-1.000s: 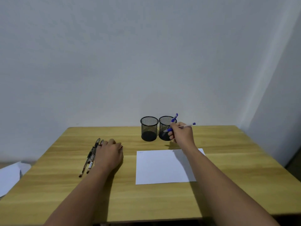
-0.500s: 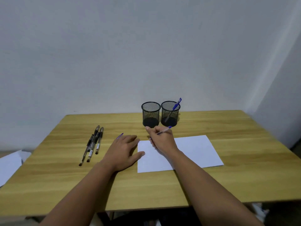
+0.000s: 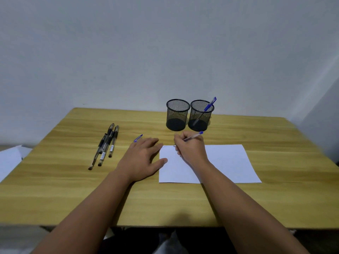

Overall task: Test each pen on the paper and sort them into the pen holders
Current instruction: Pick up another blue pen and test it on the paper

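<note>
My right hand [image 3: 190, 149] grips a clear pen with a blue end [image 3: 194, 136], its tip at the top left corner of the white paper [image 3: 225, 162]. My left hand [image 3: 143, 158] lies flat, fingers spread, thumb on the paper's left edge. A blue pen cap [image 3: 138, 138] peeks out beyond its fingers. Several black pens [image 3: 106, 145] lie together to the left. Two black mesh pen holders stand at the back: the left holder [image 3: 177, 114] looks empty, the right holder [image 3: 200, 115] has one blue pen [image 3: 209, 107] leaning in it.
The wooden table [image 3: 275, 198] ends near me and at the wall behind the holders. White sheets [image 3: 11, 160] lie off the table's left side. A wall corner rises on the right.
My right hand came back from the holders with a pen and set it to the paper's corner. My left hand slid from the black pens to the paper's left edge. The view tilted down.
</note>
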Demonstrator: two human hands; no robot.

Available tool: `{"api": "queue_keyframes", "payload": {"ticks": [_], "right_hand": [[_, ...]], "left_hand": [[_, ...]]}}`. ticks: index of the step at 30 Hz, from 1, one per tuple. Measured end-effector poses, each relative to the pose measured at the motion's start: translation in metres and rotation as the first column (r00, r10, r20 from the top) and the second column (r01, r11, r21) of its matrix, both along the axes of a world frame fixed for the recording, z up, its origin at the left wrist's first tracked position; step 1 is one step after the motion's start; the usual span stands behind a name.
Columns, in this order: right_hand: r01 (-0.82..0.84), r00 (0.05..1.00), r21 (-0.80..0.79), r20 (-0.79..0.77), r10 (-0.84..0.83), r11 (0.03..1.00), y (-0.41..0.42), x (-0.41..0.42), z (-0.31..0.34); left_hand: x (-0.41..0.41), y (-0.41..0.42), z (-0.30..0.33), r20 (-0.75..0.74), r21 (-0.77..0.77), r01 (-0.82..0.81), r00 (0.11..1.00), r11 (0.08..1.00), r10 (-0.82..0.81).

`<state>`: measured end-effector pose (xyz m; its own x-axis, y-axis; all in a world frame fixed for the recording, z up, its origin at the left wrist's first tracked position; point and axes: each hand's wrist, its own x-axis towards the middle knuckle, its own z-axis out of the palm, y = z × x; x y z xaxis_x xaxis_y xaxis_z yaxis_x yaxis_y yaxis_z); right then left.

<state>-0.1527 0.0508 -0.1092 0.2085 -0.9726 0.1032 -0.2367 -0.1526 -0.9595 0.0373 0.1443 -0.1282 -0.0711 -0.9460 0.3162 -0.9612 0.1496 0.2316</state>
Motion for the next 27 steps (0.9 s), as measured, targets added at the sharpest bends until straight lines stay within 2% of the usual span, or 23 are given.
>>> {"api": "queue_keyframes", "payload": {"ticks": [13, 17, 21, 27], "right_hand": [[-0.019, 1.0, -0.043, -0.021, 0.018, 0.999, -0.007, 0.006, 0.002], [-0.009, 1.0, -0.013, 0.002, 0.009, 1.0, -0.006, 0.006, 0.004], [-0.016, 0.999, -0.044, -0.041, 0.015, 0.999, -0.007, 0.008, 0.0], [-0.004, 1.0, -0.034, -0.006, 0.004, 0.999, -0.004, 0.006, 0.002]], "left_hand": [[0.003, -0.005, 0.009, -0.004, 0.003, -0.012, 1.0, 1.0, 0.012], [0.003, -0.004, 0.01, 0.013, 0.014, -0.016, 1.0, 1.0, 0.016], [0.002, -0.004, 0.011, 0.02, 0.031, -0.019, 1.0, 0.999, 0.019], [0.002, -0.004, 0.012, 0.025, 0.047, -0.024, 0.999, 0.999, 0.023]]}}
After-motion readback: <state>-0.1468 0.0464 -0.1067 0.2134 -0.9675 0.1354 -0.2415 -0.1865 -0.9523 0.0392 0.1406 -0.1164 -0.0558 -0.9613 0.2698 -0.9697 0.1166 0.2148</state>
